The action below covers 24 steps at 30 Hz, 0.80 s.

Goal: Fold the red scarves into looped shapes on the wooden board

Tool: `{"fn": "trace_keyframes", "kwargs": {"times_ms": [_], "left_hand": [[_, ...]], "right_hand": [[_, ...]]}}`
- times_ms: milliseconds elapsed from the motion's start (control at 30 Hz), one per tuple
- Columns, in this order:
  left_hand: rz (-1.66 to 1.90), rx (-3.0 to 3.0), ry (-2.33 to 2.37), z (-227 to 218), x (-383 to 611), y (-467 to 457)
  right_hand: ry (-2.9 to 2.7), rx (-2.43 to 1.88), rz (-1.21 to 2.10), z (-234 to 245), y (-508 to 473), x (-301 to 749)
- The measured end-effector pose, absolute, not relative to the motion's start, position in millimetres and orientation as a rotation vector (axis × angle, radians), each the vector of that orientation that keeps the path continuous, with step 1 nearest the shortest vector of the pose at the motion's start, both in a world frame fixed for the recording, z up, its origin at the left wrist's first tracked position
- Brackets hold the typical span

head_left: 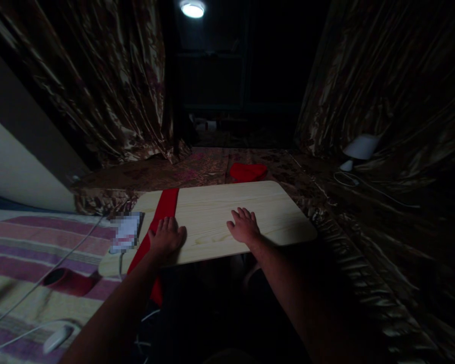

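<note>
Red cloth strip (170,200): laid across the pale wooden desk (208,210), passing beneath the left hand (167,236). Long axis runs from the far edge, ahead of that hand, back toward the body and slightly outward; near end hangs below the desk. Left hand nearer; right hand (243,226) well apart from it, on bare wood.

Both hands palm-down, fingers loosely spread, apart from each other, clamped on nothing.

Just left of the left hand: a pale packet (128,232), print blurred. Farther left, on the striped bed (7,253), a red cylinder (70,283) on its side, dark end facing away from the hands; whether hollow or holding anything, cannot tell. Beyond both hands, past the far edge: red bundle (247,171). Far right of the right hand: small white lamp (362,146).
</note>
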<state>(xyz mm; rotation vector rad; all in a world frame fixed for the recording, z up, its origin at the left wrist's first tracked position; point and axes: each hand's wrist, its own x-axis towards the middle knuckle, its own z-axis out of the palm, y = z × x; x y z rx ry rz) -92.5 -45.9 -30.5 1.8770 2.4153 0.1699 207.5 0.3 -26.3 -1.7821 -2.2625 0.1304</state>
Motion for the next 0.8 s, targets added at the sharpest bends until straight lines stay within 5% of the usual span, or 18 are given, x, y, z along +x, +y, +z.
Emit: {"fn": "trace_keyframes", "kwargs": {"times_ms": [533, 800], "left_hand": [[0.083, 1.989, 2.089, -5, 16, -62], [0.050, 2.174, 1.825, 0, 56, -74]], "right_hand": [[-2.192, -1.729, 0.212, -33, 6, 211], [-1.767, -1.541, 0.779, -33, 35, 228]]}}
